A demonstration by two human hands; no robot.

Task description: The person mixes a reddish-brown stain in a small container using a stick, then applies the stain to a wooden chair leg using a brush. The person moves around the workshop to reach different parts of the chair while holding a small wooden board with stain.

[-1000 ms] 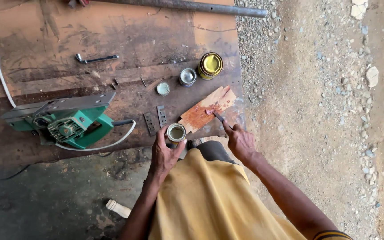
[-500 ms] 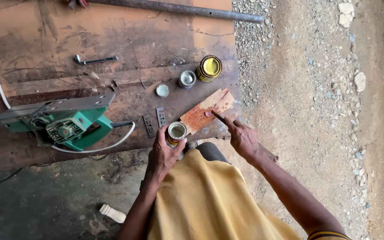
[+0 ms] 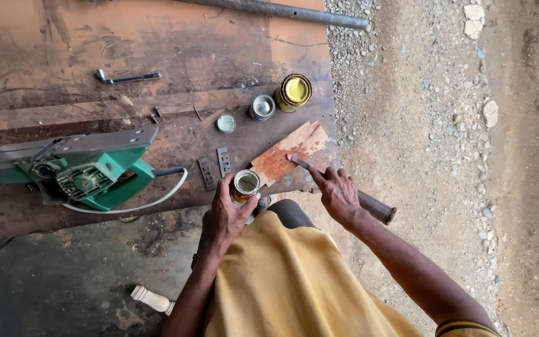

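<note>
Left hand (image 3: 229, 215) fingers wrapped round small open tin (image 3: 245, 185), just beside near end of wood scrap (image 3: 289, 154). Right hand (image 3: 338, 193) fingers clenched on thin tool (image 3: 301, 163), tip touching wood scrap's red smear. Beyond scrap: yellow-lidded can (image 3: 294, 92), smaller can (image 3: 261, 107). Far left of scrap on surface (image 3: 63, 43): green power planer (image 3: 76, 171).

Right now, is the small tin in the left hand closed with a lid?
No: the small tin gripped by the left hand is open, its pale contents showing.
</note>
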